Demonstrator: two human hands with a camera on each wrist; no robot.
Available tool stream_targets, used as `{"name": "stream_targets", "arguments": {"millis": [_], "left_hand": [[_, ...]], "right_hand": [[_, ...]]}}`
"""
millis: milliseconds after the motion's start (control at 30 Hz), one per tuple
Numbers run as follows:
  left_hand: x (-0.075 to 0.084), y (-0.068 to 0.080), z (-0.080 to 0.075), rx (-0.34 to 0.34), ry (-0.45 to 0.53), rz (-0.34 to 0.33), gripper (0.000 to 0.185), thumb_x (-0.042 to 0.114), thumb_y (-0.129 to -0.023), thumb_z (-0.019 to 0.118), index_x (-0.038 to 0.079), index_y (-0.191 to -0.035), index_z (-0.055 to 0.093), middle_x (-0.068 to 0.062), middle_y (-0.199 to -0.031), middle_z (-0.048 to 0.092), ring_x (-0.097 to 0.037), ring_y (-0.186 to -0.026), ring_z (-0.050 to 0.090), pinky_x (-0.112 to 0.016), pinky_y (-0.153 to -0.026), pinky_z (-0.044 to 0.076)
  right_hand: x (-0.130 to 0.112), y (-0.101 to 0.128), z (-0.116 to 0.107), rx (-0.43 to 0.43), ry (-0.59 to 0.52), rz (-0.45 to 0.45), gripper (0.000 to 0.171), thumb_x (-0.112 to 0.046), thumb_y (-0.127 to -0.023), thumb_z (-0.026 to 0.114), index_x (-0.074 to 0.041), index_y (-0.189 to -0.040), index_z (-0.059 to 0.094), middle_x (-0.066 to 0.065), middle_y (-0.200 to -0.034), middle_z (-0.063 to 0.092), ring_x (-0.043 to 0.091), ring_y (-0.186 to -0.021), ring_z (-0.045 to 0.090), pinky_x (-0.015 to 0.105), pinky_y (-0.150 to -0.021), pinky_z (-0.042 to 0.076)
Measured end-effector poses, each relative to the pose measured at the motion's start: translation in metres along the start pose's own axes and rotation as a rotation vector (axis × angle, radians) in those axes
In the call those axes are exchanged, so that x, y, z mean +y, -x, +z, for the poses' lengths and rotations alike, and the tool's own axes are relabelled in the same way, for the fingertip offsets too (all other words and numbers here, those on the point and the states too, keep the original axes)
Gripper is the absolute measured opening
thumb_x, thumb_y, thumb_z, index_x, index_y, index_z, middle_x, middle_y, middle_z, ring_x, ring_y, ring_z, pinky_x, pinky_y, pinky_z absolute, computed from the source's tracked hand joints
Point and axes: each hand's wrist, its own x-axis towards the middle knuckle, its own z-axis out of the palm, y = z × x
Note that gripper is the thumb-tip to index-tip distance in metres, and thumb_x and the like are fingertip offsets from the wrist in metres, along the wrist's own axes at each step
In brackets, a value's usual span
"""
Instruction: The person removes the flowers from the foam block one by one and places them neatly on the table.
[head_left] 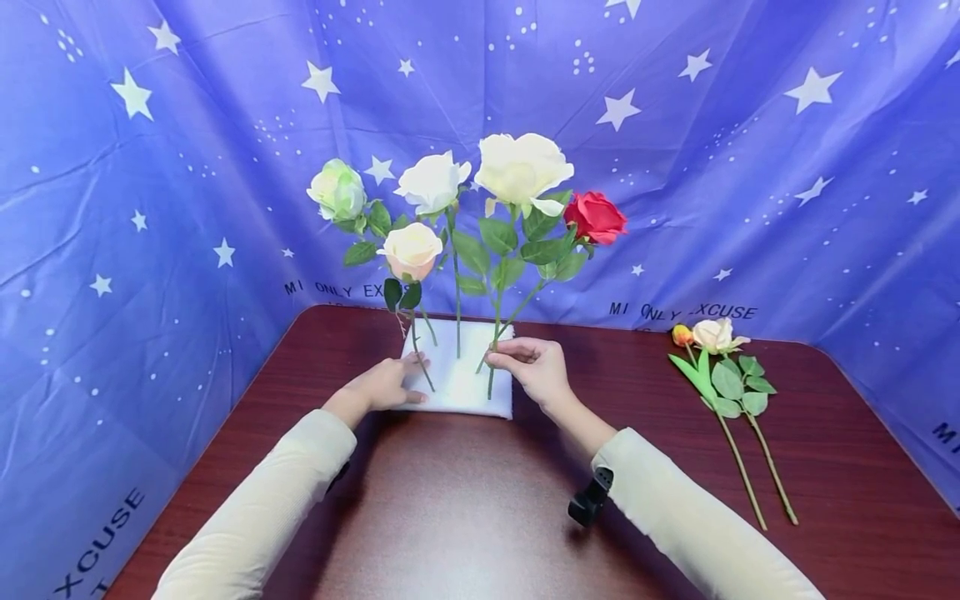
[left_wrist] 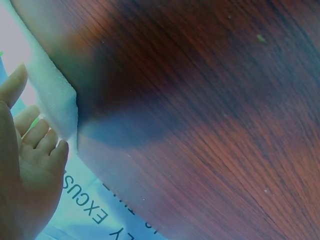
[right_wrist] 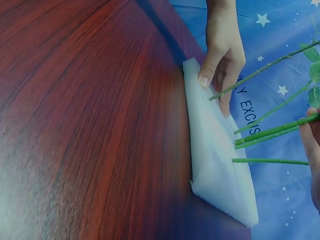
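The left hand (head_left: 386,385) lies flat-fingered on the white foam block (head_left: 461,385) while the right hand (head_left: 534,367) pinches a rose stem (head_left: 495,329) planted in that block.

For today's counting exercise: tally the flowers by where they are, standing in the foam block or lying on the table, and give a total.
Standing in the white foam block: 5 roses, the red rose among them
Lying on the table: 2 loose stems
Total: 7
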Motion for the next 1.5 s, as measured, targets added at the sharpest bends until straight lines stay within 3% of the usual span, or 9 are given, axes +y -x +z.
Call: {"name": "stream_targets", "arguments": {"millis": [167,333,433,633,1000,1300,1500], "left_hand": [[0.001,0.000,0.000,-0.005,-0.003,-0.006,0.064,0.029,-0.084,0.071,0.001,-0.138,0.051,-0.025,-0.146,0.044,-0.040,-0.131,0.050,-0.046,-0.110,0.040],[0.000,-0.001,0.000,-0.005,-0.006,-0.004,0.064,0.029,-0.084,0.071,0.000,-0.138,0.051,-0.024,-0.146,0.044,-0.039,-0.132,0.048,-0.046,-0.111,0.040],[0.000,-0.001,0.000,-0.003,-0.005,-0.003,0.064,0.029,-0.084,0.071,0.000,-0.138,0.051,-0.024,-0.146,0.045,-0.039,-0.133,0.048,-0.046,-0.111,0.039],[0.000,-0.001,0.002,-0.007,0.002,-0.008,0.064,0.029,-0.084,0.071,0.001,-0.138,0.051,-0.024,-0.147,0.044,-0.039,-0.133,0.047,-0.046,-0.111,0.039],[-0.002,-0.002,0.003,-0.004,-0.001,-0.005,0.065,0.030,-0.084,0.071,0.001,-0.138,0.050,-0.023,-0.147,0.043,-0.039,-0.134,0.046,-0.047,-0.112,0.038],[-0.004,-0.003,0.005,-0.004,-0.009,-0.003,0.065,0.031,-0.084,0.071,0.002,-0.138,0.050,-0.024,-0.147,0.043,-0.038,-0.134,0.047,-0.047,-0.112,0.039],[-0.004,-0.003,0.005,-0.002,-0.013,0.005,0.064,0.031,-0.084,0.071,0.001,-0.138,0.051,-0.022,-0.147,0.044,-0.037,-0.135,0.045,-0.046,-0.112,0.038]], "right_hand": [[0.001,0.004,-0.009,-0.012,0.019,0.006,0.023,0.004,-0.075,0.077,0.017,-0.092,0.068,0.021,-0.083,0.074,-0.001,-0.067,0.070,0.018,-0.067,0.058],[0.002,0.007,-0.018,-0.016,-0.006,0.010,0.023,0.004,-0.076,0.075,0.018,-0.093,0.067,-0.009,-0.074,0.076,0.000,-0.069,0.071,0.020,-0.069,0.059],[0.003,0.007,-0.023,-0.013,-0.028,0.014,0.025,0.005,-0.078,0.074,0.021,-0.095,0.065,-0.019,-0.072,0.073,0.000,-0.070,0.071,0.020,-0.069,0.059],[0.002,0.009,-0.031,-0.011,-0.080,-0.019,0.026,0.007,-0.080,0.070,0.025,-0.096,0.062,-0.016,-0.073,0.074,0.003,-0.069,0.072,0.024,-0.070,0.060],[-0.003,0.015,-0.051,-0.027,-0.080,-0.076,0.025,0.008,-0.081,0.069,0.027,-0.094,0.060,-0.012,-0.075,0.075,0.007,-0.070,0.074,0.025,-0.070,0.060],[-0.005,0.023,-0.067,-0.033,-0.065,-0.074,0.025,0.010,-0.081,0.067,0.028,-0.097,0.058,-0.012,-0.079,0.076,0.006,-0.072,0.074,0.025,-0.070,0.060],[-0.008,0.029,-0.077,-0.039,-0.111,-0.064,0.022,0.010,-0.082,0.067,0.025,-0.098,0.061,-0.007,-0.083,0.077,0.009,-0.073,0.074,0.029,-0.069,0.061]]}}
